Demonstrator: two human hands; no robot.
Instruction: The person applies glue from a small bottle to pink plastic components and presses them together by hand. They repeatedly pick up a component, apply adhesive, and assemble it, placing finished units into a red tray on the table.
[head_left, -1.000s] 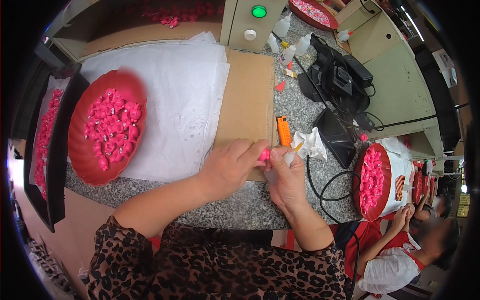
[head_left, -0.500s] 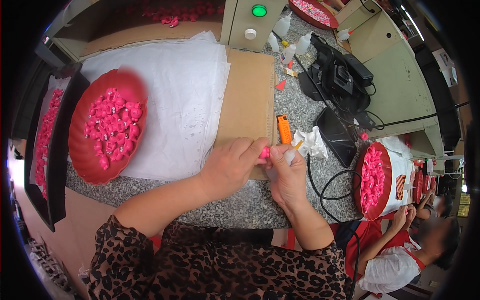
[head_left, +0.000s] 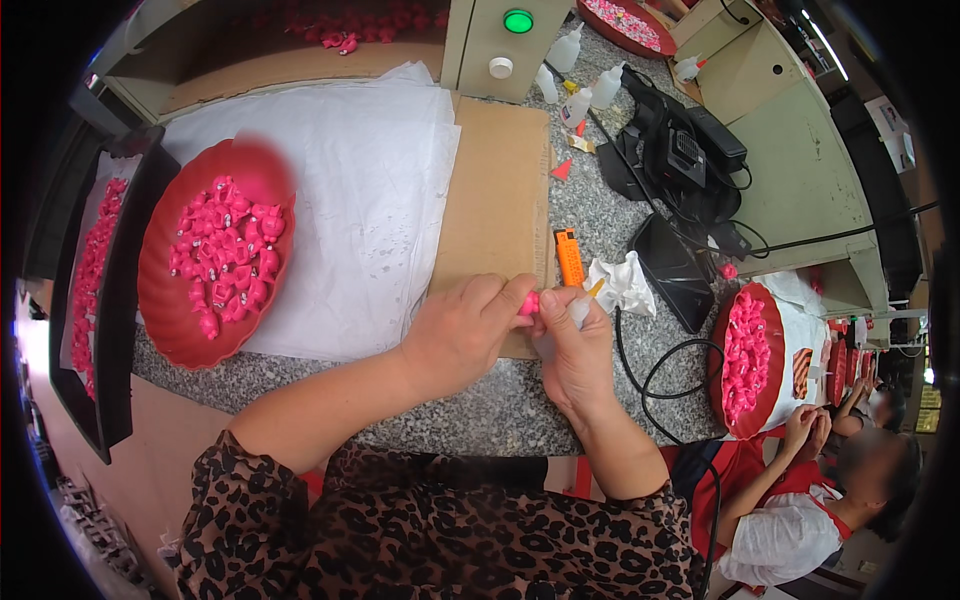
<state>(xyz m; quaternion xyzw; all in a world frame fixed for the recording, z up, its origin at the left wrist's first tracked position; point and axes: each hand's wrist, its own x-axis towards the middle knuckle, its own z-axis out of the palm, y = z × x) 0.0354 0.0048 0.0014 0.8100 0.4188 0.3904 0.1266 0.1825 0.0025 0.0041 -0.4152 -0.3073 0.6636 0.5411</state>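
My left hand point(head_left: 455, 335) was curled up, and its thumb and finger pinched a little pink piece point(head_left: 529, 304). My right hand point(head_left: 577, 350) was pinching too. Its thumb and finger were at the other side of the pink piece, and the same hand held a small whitish bottle point(head_left: 578, 313) with a yellow tip point(head_left: 597, 289). So the pink piece sat right between my two hands, and my fingers hid most of it. I could not tell which part they pressed.

I think I was in the middle of working on that one piece, maybe pressing it together. The yellow tip pointed away from it, so I don't think I was squeezing anything out. To me, the next move called for a firm but gentle pinch, with both hands held steady.

Near my hands lay brown cardboard point(head_left: 490, 200) on the grey speckled table point(head_left: 480, 415). Just past my right hand were an orange tool point(head_left: 568, 258) and some crumpled white paper point(head_left: 627, 287). To the left lay flat white sheets point(head_left: 370, 200), then a red bowl point(head_left: 157, 285) with lots more pink bits point(head_left: 235, 245). A long black tray point(head_left: 112, 405) was farther left. Off to the right was another red bowl point(head_left: 775, 385), and near it another person's hands point(head_left: 807, 433) were close together.
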